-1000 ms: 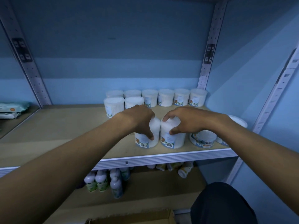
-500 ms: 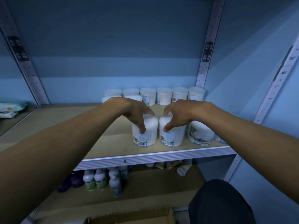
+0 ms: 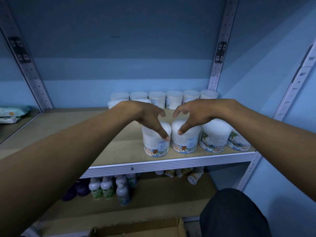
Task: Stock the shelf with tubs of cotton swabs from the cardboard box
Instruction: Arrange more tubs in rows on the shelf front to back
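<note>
Two tubs of cotton swabs stand side by side near the front of the wooden shelf (image 3: pixel 119 151), the left tub (image 3: pixel 156 147) and the right tub (image 3: pixel 186 144). My left hand (image 3: pixel 147 117) arches over the left tub, with only its thumb tip on the tub's front. My right hand (image 3: pixel 195 113) mirrors it over the right tub, thumb on the lid's front edge. The other fingers are raised and loosely curved, clear of the tubs. Two more tubs (image 3: pixel 214 139) stand to the right. The cardboard box (image 3: pixel 136 228) shows at the bottom edge.
Several tubs (image 3: pixel 174 100) line the back of the shelf. Metal uprights (image 3: pixel 217 65) frame the bay. Bottles (image 3: pixel 106 187) and small tipped containers (image 3: pixel 193 177) lie on the lower shelf. Packets (image 3: pixel 12 113) rest on the neighbouring left shelf. My dark-clothed knee (image 3: pixel 230 214) is at lower right.
Both hands clasped the two front tubs from above. They have since lifted and loosened, leaving only the thumbs touching. The tubs stay standing on the shelf.
</note>
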